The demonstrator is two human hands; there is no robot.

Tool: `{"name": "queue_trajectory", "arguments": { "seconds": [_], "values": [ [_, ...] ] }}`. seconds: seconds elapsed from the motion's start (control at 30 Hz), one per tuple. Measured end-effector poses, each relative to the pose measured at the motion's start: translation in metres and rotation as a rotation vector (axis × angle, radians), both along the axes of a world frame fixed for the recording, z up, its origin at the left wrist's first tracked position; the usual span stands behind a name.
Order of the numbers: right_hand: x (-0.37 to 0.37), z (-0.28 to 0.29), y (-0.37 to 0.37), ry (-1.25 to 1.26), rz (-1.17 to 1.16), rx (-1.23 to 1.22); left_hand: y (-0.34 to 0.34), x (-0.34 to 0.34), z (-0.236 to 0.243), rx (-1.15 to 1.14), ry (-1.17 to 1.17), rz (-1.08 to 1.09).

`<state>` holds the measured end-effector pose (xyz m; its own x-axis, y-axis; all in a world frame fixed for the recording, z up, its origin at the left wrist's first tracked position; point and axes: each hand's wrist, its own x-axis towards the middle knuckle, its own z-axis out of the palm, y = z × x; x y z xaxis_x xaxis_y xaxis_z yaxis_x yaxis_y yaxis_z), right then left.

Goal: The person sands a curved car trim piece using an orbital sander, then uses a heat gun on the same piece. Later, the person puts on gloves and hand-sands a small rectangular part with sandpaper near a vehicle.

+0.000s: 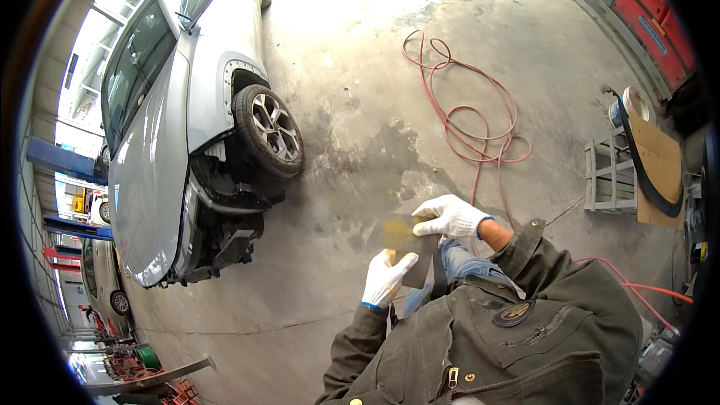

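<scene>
My left hand (384, 279), in a white work glove with a blue cuff, pinches the near edge of a thin dark grey sheet (399, 234). My right hand (451, 216), gloved alike, grips the sheet's right side between thumb and fingers. A yellowish patch shows on its upper face. It looks like sandpaper, but its grain is too small to make out. Part of the sheet hangs down beside my jeans (463, 259). Both hands are in front of my body, above the concrete floor.
On the left stands a silver car (161, 157), its front bumper off and inner parts bare; its front wheel (268, 131) faces me. A red hose (480, 120) lies coiled on the floor. To the right are a grey crate-like stand (611, 176), a cardboard sheet (654, 154) and a red cabinet (649, 26).
</scene>
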<state>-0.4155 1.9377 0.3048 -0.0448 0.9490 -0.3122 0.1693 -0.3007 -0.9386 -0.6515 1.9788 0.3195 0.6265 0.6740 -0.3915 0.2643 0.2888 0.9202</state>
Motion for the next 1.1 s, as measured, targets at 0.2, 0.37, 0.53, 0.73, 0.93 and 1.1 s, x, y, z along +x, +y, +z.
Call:
{"name": "queue_trajectory", "arguments": {
  "seconds": [0.2,0.37,0.53,0.73,0.93,1.1],
  "values": [
    [0.09,0.023,0.087,0.264,-0.314,-0.051,0.111,0.06,0.006,0.141,0.161,0.305],
    [0.119,0.016,0.165,0.557,-0.499,0.237,0.206,0.094,0.011,-0.143,-0.229,0.409],
    [0.135,0.015,0.273,0.572,-0.648,0.282,0.304,0.154,0.011,-0.179,-0.376,0.488],
    [0.157,0.044,0.406,0.279,-0.871,0.216,0.438,0.219,0.032,-0.129,-0.475,0.556],
    [0.17,0.068,0.511,0.13,-0.874,0.317,0.562,0.274,0.049,-0.051,-0.418,0.461],
    [0.176,0.055,0.579,-0.472,-0.531,0.39,0.632,0.305,0.047,0.089,-0.421,0.507]
  ]
}}
